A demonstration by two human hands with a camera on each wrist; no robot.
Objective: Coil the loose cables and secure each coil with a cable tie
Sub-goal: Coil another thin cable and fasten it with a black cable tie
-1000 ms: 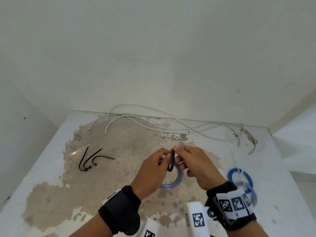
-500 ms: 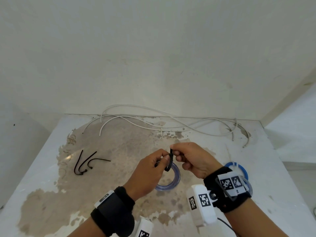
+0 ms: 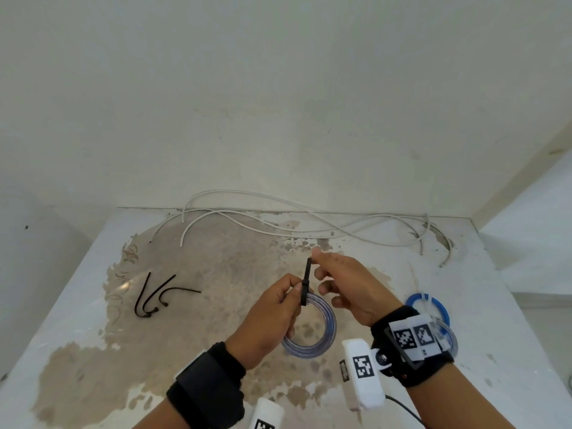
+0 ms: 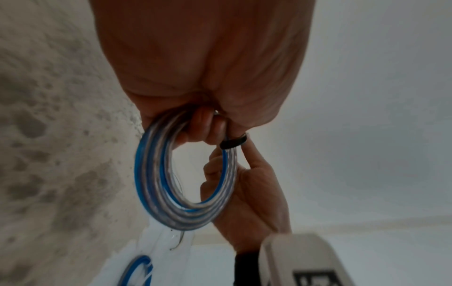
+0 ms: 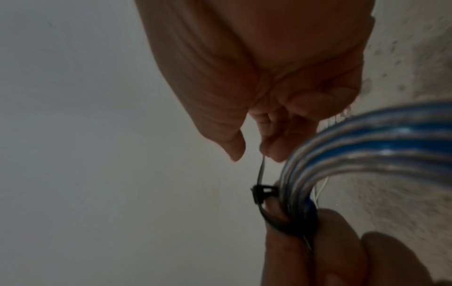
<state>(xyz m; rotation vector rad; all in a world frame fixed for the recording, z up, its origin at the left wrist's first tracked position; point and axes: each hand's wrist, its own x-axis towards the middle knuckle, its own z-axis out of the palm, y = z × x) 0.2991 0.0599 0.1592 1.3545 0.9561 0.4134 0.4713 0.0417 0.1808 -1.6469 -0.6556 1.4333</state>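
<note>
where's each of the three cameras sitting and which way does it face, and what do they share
Head: worn on the head, facing forward and down at the table; shows both hands, left hand, right hand, and wristbands.
Left wrist: looks along the left hand at the coil that it grips; right hand beyond.
Right wrist: looks along the right hand pinching the cable tie tail; left fingers below.
Shared: all three show the coil and the black tie around it.

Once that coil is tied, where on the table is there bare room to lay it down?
Free: the stained middle between the spare black ties and the hands, and the near left corner. Crowded: the back edge under loose white cables, and the right side by the finished blue coils.
</note>
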